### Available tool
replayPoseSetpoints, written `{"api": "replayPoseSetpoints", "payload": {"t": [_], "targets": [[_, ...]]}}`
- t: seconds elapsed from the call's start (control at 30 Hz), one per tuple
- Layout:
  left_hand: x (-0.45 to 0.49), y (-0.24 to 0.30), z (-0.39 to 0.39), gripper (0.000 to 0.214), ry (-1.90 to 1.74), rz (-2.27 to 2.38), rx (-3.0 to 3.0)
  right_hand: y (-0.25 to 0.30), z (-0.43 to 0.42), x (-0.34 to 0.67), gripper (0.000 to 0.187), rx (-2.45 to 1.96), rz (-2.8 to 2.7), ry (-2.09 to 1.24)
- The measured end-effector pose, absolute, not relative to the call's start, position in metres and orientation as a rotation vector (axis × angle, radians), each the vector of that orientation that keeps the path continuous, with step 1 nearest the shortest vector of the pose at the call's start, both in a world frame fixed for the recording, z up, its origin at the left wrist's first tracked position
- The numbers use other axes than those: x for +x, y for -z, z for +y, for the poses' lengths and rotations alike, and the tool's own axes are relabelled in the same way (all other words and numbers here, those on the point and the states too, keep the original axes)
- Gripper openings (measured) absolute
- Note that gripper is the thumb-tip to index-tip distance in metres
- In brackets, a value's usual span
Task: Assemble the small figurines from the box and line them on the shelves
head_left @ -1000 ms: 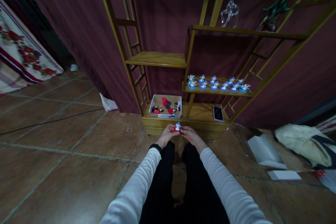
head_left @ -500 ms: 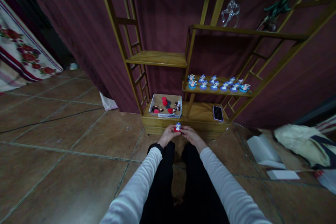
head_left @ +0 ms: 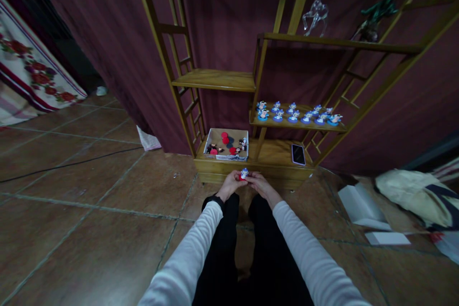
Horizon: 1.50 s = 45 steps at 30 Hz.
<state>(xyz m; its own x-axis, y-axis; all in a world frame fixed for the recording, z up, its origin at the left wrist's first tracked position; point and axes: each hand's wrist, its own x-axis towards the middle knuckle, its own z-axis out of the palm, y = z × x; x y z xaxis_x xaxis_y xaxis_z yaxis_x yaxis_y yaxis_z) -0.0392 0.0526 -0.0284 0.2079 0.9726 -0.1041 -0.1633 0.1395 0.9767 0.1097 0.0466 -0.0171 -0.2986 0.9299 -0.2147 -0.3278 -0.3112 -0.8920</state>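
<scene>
A small figurine (head_left: 244,172) with a blue-purple top and white body stands upright on a red base between my hands. My left hand (head_left: 231,185) pinches the base from the left, and my right hand (head_left: 261,184) has its fingers closed on the other side. Just beyond them, a shallow cardboard box (head_left: 231,158) on the low shelf holds red discs (head_left: 225,138), a dark disc and several small figurines (head_left: 243,143). Several blue-and-white figurines (head_left: 278,115) on blue bases stand in rows on the shelf to the right.
The wooden shelf unit (head_left: 215,80) stands against a dark red curtain. A phone (head_left: 298,154) lies on its lower board. Higher up are a clear deer ornament (head_left: 317,12) and a green ornament (head_left: 376,14). White boxes (head_left: 362,208) and a cloth bag (head_left: 412,196) lie on the floor at right.
The figurine between my hands has turned and shifted very slightly. Both hands keep their hold on it.
</scene>
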Motion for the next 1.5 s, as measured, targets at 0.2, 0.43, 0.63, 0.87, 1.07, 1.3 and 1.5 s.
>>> {"api": "replayPoseSetpoints", "payload": {"t": [0.2, 0.43, 0.63, 0.87, 1.07, 1.3, 1.5], "targets": [[-0.038, 0.028, 0.051, 0.045, -1.042, 1.012, 1.075, 0.020, 0.049, 0.110, 0.035, -1.013, -0.952, -1.766], [-0.040, 0.022, 0.046, 0.045, -1.033, 0.987, 1.035, 0.020, 0.049, 0.110, 0.032, -0.992, -0.944, -1.791], [-0.040, 0.020, 0.047, 0.044, -1.024, 0.995, 1.044, 0.021, 0.048, 0.108, 0.031, -0.984, -0.920, -1.768], [-0.041, 0.022, 0.049, 0.040, -1.053, 1.021, 1.057, 0.018, 0.043, 0.108, 0.029, -0.962, -0.874, -1.756], [-0.043, 0.023, 0.050, 0.040, -1.061, 0.980, 1.069, 0.017, 0.044, 0.111, 0.028, -0.962, -0.861, -1.768], [-0.046, 0.017, 0.050, 0.047, -1.005, 0.859, 1.100, 0.021, 0.046, 0.111, 0.028, -0.908, -0.846, -1.764], [-0.046, 0.018, 0.050, 0.049, -1.035, 0.901, 1.097, 0.023, 0.048, 0.111, 0.028, -0.923, -0.826, -1.766]]}}
